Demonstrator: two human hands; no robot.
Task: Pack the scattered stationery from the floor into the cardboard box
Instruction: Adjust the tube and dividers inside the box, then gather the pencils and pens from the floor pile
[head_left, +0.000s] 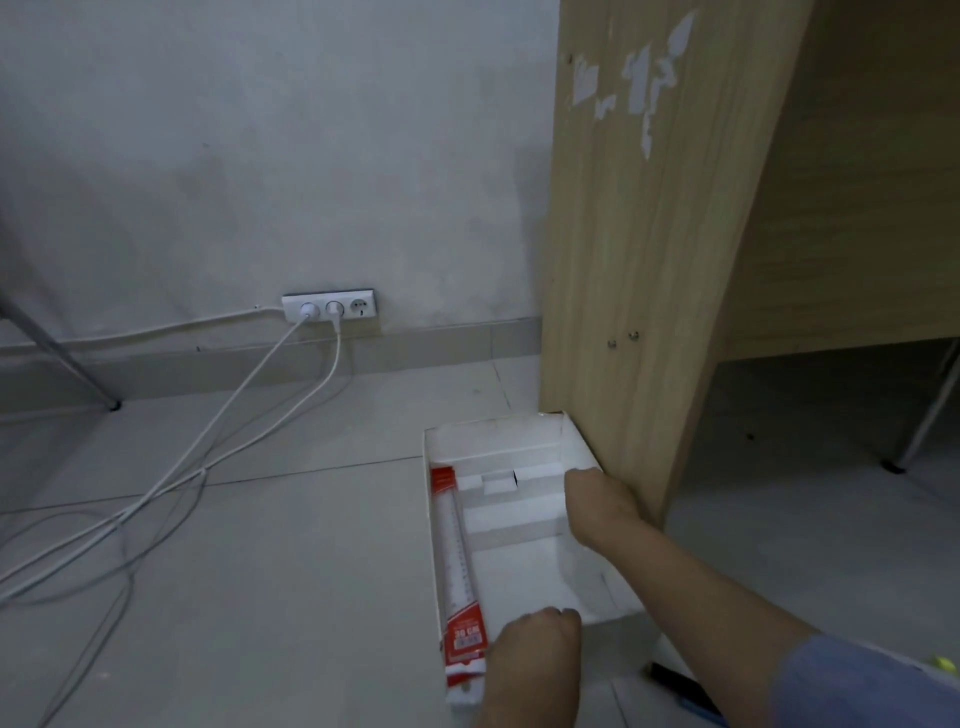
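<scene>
Pale floor tiles (291, 561) carry our cardboard box (429, 525) beside a wooden panel (639, 260) — our left hand (537, 642) and right hand (597, 496) grip its rims, and tilting could spill the packaged ruler (460, 571) overhanging its near end

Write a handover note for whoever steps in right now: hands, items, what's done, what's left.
Left hand: resting on the near end of the white cardboard box, beside the ruler; grip not visible.
Right hand: on the box's right wall, next to the wooden desk panel; grip not visible.
Done: the red-and-white packaged ruler lies along the box's left side.
Left: a dark pen-like item is on the floor near the right forearm; other stationery is out of view.
</scene>
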